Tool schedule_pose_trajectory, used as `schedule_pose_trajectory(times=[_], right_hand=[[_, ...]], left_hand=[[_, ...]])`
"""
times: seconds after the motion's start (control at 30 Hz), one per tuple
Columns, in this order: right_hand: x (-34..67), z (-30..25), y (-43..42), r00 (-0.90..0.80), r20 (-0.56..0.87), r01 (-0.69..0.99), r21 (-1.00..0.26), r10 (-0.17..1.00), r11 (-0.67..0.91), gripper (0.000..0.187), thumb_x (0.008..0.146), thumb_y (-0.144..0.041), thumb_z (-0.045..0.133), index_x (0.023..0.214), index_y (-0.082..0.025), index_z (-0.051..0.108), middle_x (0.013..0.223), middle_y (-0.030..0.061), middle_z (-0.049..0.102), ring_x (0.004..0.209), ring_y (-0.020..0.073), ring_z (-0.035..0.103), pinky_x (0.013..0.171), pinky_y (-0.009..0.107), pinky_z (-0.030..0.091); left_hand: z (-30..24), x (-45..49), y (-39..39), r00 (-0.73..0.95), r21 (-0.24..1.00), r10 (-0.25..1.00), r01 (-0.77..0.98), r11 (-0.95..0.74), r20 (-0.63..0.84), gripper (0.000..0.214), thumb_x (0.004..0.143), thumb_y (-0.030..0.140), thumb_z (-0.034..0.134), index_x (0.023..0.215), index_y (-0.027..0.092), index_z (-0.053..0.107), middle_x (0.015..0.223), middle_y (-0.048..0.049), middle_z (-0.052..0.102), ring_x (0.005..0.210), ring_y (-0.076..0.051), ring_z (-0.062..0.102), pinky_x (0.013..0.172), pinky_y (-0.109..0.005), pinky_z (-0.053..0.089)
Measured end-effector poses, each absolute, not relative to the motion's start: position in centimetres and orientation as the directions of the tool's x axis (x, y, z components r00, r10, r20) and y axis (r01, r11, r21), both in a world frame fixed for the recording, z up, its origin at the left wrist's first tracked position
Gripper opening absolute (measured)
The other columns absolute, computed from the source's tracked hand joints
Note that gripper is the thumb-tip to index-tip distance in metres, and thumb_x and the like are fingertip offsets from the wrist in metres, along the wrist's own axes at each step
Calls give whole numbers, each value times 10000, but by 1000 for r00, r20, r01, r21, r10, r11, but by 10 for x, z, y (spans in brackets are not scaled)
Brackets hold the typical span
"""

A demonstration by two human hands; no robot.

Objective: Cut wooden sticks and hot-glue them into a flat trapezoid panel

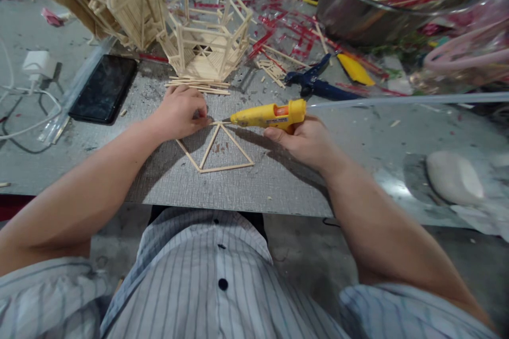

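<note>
Yellow glue gun (pixel 270 115) in right hand (pixel 306 140) — lengthwise, nozzle pointing left

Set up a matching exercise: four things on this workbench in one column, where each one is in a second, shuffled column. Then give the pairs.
Things:
1. glue gun
2. stick triangle
3. black phone
4. steel bowl

Places:
A. far right, at the back of the bench
B. held in the right hand
C. flat on the grey mat, its tip under the left hand
D. lying screen up, left of the left hand

Pairs: 1-B, 2-C, 3-D, 4-A
</note>
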State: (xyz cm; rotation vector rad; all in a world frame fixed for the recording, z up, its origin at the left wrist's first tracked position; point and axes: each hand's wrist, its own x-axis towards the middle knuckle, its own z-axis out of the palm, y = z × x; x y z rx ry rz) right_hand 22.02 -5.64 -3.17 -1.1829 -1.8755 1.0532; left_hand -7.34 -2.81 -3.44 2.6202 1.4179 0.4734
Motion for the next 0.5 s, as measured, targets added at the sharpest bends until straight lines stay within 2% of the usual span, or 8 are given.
schedule_pose_trajectory(times=[0.23, 0.4, 0.5], right_hand=[[221, -38, -53, -367, 148, 431, -848, 918, 309, 322, 762, -553, 774, 848, -246, 728, 872, 55, 702, 951, 284, 680, 911, 476, 557], [221, -34, -56, -380, 140, 439, -843, 915, 311, 324, 784, -550, 766, 820, -231, 725, 839, 63, 705, 866, 274, 688, 888, 479, 569], [220, -36, -56, -383, 160, 448, -829, 910, 335, 377, 795, -597, 739, 852, -224, 734, 853, 65, 719, 884, 278, 694, 914, 490, 565]], left_hand=[[-34, -73, -28, 503, 265, 839, 797, -543, 206, 226, 859, 429, 610, 778, 225, 667, 1042, -50, 711, 1084, -280, 581, 1020, -474, 371], [-29, -71, -30, 489, 257, 857, 817, -516, 164, 194, 849, 380, 632, 774, 203, 655, 1067, -67, 713, 1101, -294, 580, 1014, -490, 370], [-29, -71, -30, 505, 257, 846, 806, -534, 173, 213, 866, 403, 618, 799, 207, 666, 1064, -62, 708, 1104, -286, 579, 1010, -476, 369]])
